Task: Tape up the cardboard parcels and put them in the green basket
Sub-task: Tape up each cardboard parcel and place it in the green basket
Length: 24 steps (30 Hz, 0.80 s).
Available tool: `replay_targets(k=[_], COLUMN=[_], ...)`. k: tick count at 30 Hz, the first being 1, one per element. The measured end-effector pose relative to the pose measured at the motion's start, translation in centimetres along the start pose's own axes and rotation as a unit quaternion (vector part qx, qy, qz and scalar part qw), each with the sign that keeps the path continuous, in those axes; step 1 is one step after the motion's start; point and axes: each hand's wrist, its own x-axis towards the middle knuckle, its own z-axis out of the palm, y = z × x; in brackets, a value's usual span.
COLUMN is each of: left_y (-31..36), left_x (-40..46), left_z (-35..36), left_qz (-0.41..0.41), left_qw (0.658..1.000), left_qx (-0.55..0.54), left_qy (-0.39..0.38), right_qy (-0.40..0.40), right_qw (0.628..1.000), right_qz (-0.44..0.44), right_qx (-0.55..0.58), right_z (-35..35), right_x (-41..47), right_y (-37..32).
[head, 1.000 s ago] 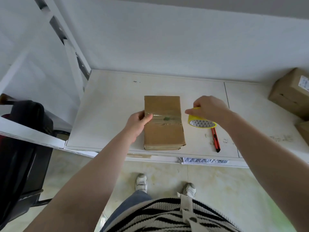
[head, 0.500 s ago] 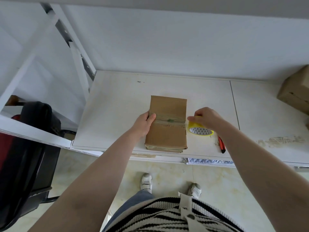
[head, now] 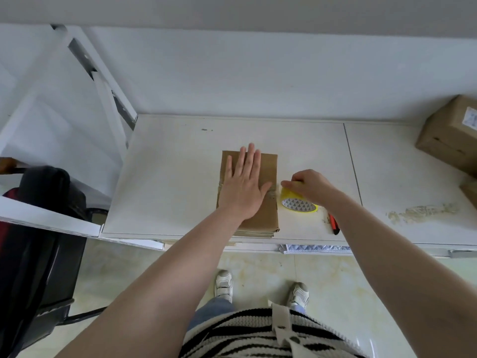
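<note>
A flat brown cardboard parcel (head: pixel 267 215) lies on the white table (head: pixel 167 177), near its front edge. My left hand (head: pixel 244 188) lies flat on top of the parcel with straight fingers, pressing it down. Just right of the parcel, my right hand (head: pixel 311 188) grips a yellow roll of tape (head: pixel 296 202) that rests on the table. A strip of clear tape runs across the parcel's middle, mostly hidden under my left hand. No green basket is in view.
A red utility knife (head: pixel 333 224) lies right of the tape roll. Two more cardboard boxes (head: pixel 450 135) stand at the far right. Tape residue (head: pixel 423 214) marks the table's right part. A black chair (head: pixel 38 228) stands at the left under a white frame.
My left hand left the parcel's left edge and now lies flat on its top. My right hand still holds the tape roll close against the parcel's right side.
</note>
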Motion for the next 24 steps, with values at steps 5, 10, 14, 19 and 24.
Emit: replay_targets(k=[5, 10, 14, 19, 24], left_y=[0.4, 0.7, 0.6, 0.6, 0.8], left_x=[0.7, 0.2, 0.1, 0.3, 0.6], left_z=[0.5, 0.5, 0.5, 0.7, 0.8], left_qz=[-0.014, -0.029, -0.032, -0.034, -0.044], left_qw=[1.000, 0.999, 0.999, 0.999, 0.998], left_qx=[0.010, -0.008, -0.008, -0.003, -0.018], left_qy=[-0.007, -0.030, -0.021, -0.021, -0.031], right_qy=[-0.006, 0.006, 0.005, -0.013, -0.010], right_qw=[0.999, 0.998, 0.998, 0.999, 0.999], right_qz=[-0.021, -0.028, -0.050, -0.036, -0.045], right_qx=[0.045, 0.050, 0.027, -0.025, -0.009], right_z=[0.3, 0.5, -0.7, -0.4, -0.3], right_x=[-0.5, -0.2, 0.4, 1.4, 1.2], right_y=[1.3, 2.1, 2.4, 2.8, 3.3])
